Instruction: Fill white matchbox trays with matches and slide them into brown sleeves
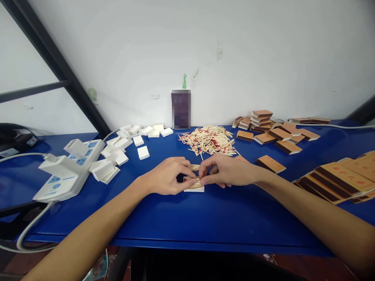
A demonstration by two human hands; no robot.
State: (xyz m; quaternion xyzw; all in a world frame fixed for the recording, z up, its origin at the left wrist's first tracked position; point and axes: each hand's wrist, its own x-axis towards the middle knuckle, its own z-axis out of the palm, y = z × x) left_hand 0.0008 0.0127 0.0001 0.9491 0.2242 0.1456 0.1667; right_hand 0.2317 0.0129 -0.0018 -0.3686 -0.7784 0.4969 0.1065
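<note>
Your left hand point(168, 176) and right hand point(227, 171) meet mid-counter point(205, 218). Each grip is pinched narrow on the bundle of matches point(195, 182) lying in the white matchbox tray point(193, 190). Squeeze unevenly and sticks may splay over the rim. A nudge could slide the light tray toward the loose match pile point(209, 141) just beyond.

Your counter point(187, 218) is a smooth blue sheet with a soft sheen. The small tray point(194, 189) on it looks like matt white card, as do the loose white trays point(117, 158). The matchsticks point(197, 184) in it and in the heap point(209, 140) are pale bare wood with dull red heads. The sleeves point(271, 164) are matt brown card with dark, rough-looking strips. The power strip point(70, 171) is glossy white plastic.
</note>
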